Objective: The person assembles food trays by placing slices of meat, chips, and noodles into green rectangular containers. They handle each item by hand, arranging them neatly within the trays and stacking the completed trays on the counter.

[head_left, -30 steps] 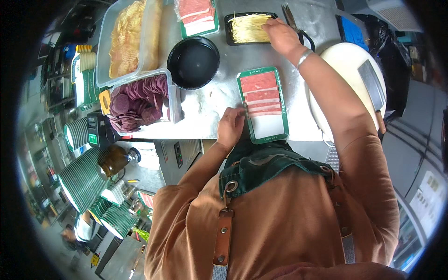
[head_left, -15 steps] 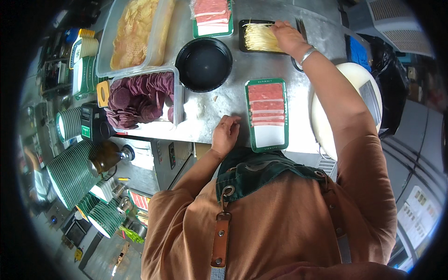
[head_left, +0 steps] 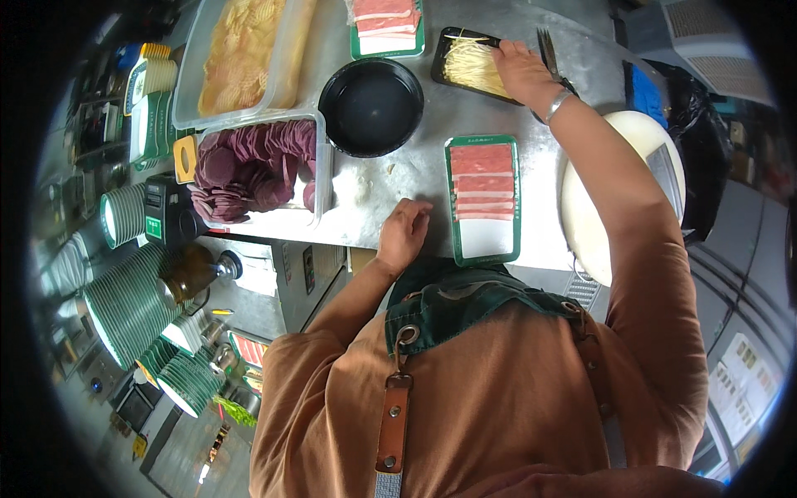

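Observation:
My right hand (head_left: 529, 76) reaches to the far side of the steel counter. Its fingers are closed over the right end of a black tray (head_left: 442, 70) of pale enoki mushrooms (head_left: 473, 65); the fingertips' exact hold is partly hidden. My left hand (head_left: 404, 234) rests at the counter's near edge, fingers curled together, with nothing visible in it. Right of it lies a green-rimmed white tray (head_left: 487, 239) with a row of thin red-and-white meat slices (head_left: 482, 178). Beyond my left hand sits a round black bowl (head_left: 371, 108).
Clear plastic tubs hold purple root slices (head_left: 253, 170) and pale yellow ridged slices (head_left: 241, 58). A second meat tray (head_left: 387, 33) lies at the back. Dark scissors (head_left: 548, 54) lie beside my right hand. A round white board (head_left: 602, 183) bears a knife blade (head_left: 664, 178). Stacked plates (head_left: 124, 303) stand lower left.
The mushroom tray has turned slightly, its right end now nearer me, with my right hand still on it. The view has shifted a little; my left hand stays at the counter edge.

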The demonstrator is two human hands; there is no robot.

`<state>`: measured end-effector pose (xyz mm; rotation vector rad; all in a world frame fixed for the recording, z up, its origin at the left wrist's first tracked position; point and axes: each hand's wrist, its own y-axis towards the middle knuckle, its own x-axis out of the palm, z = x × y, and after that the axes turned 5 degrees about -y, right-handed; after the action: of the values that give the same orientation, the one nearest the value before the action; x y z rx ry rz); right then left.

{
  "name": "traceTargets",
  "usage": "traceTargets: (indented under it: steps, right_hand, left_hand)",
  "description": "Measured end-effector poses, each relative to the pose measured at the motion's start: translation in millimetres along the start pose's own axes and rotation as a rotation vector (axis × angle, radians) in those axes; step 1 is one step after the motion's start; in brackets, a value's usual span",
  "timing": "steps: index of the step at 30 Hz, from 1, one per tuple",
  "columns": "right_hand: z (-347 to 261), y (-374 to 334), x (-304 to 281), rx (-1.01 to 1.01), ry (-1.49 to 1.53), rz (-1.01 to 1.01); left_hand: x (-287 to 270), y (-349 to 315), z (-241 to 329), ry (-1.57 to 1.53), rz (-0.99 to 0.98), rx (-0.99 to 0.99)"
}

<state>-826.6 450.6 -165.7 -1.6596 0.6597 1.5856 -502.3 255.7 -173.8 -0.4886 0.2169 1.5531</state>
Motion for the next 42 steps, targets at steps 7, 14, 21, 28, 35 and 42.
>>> traceTargets:
  steps: [7, 14, 21, 28, 35, 42]
  right_hand:
    - [-20, -1, -8, 0.028, -0.182, -0.078]
    - [-11, -2, -26, 0.051, -0.106, -0.046]
    - [-10, -11, 0, -0.035, -0.054, -0.046]
    - [-2, -3, 0, -0.028, 0.000, 0.135]
    - [-7, 0, 6, -0.120, -0.111, -0.008]
    - [17, 1, -24, 0.103, 0.435, 0.005]
  left_hand:
    - [-2, -1, -1, 0.009, -0.039, -0.032]
    - [-2, -2, -2, -0.013, -0.026, -0.026]
    - [0, -3, 1, 0.008, -0.054, -0.020]
    - [-1, -3, 7, 0.015, -0.035, 0.009]
    - [5, -8, 0, 0.017, -0.032, 0.038]
    - [6, -10, 3, 0.000, -0.025, 0.021]
